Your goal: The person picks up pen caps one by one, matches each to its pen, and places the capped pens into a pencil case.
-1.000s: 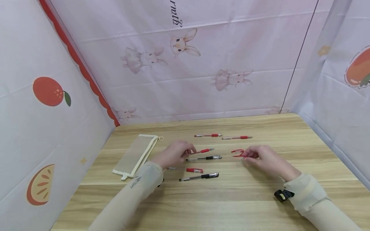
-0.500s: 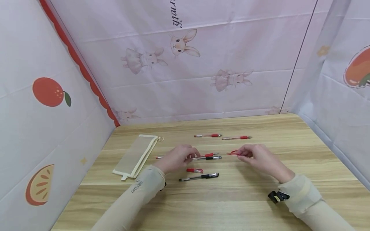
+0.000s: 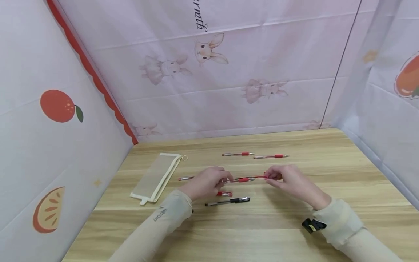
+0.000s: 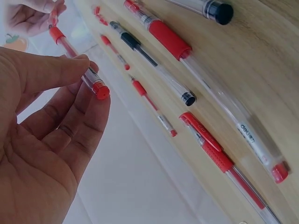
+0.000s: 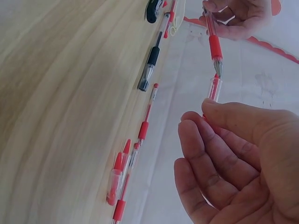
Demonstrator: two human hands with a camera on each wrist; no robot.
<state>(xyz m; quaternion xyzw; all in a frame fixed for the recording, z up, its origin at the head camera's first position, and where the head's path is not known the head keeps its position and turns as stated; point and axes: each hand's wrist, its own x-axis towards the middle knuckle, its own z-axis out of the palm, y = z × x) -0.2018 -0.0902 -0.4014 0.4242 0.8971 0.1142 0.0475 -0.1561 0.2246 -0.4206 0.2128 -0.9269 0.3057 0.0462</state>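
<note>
Between thumb and fingertips, my left hand (image 3: 209, 183) pinches an uncapped red gel pen (image 3: 243, 180) near its back end, its tip pointing right. My right hand (image 3: 292, 182) pinches a pen cap (image 5: 214, 88), clear with a red clip. In the right wrist view the pen's metal tip is at the cap's mouth; whether it is inside, I cannot tell. Both are held above the table. Behind the left hand lies a capped red pen (image 3: 226, 194), partly hidden. A black pen (image 3: 229, 201) lies nearer me.
A mesh zip pouch (image 3: 154, 178) lies at the left of the wooden table (image 3: 262, 233). Toward the back wall lie two uncapped red pens (image 3: 238, 154). Loose caps (image 5: 113, 184) rest on the table, seen in the right wrist view. Patterned cloth (image 3: 222, 109) encloses the sides.
My left hand has moved right and slightly nearer me with the red pen. My right hand has come left with the cap, so pen tip and cap now meet or nearly meet.
</note>
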